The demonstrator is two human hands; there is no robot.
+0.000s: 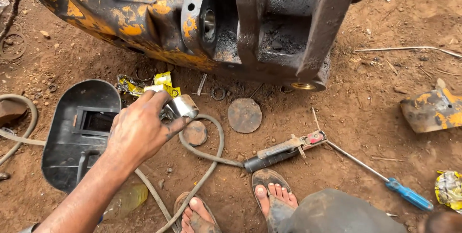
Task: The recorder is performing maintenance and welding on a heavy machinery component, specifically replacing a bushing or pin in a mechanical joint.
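1. One hand in view: the left hand (139, 129) is reaching out over the dirt floor (365, 117) and gripping a short shiny metal sleeve (182, 106) between thumb and fingertips, fingers narrowed around it. I can't see the right hand anywhere.
2. I'm reading the metal sleeve as sitting in the air just above a small rusty disc (195, 133), near a larger rusty disc (244, 115), below the yellow-and-black machine frame (202, 26).
3. Handling call: it's looking like solid steel, so stiff, dense for its bulk, not fragile. The polished wall is likely slippery, more so with greasy fingers.
4. Where I'd be holding: across the outer wall, thumb opposite fingers, as the hand is doing now; pinching by the rim edge is looking less secure.
5. Nearby clutter: black welding mask (79, 132) lying under the forearm, grey cable (207, 153) looping to an electrode holder (284, 150), blue-handled screwdriver (385, 177) to the right, yellow wrappers (166, 83) behind the sleeve.
6. Two sandalled feet (274, 192) are resting at the bottom edge, close to the cable.
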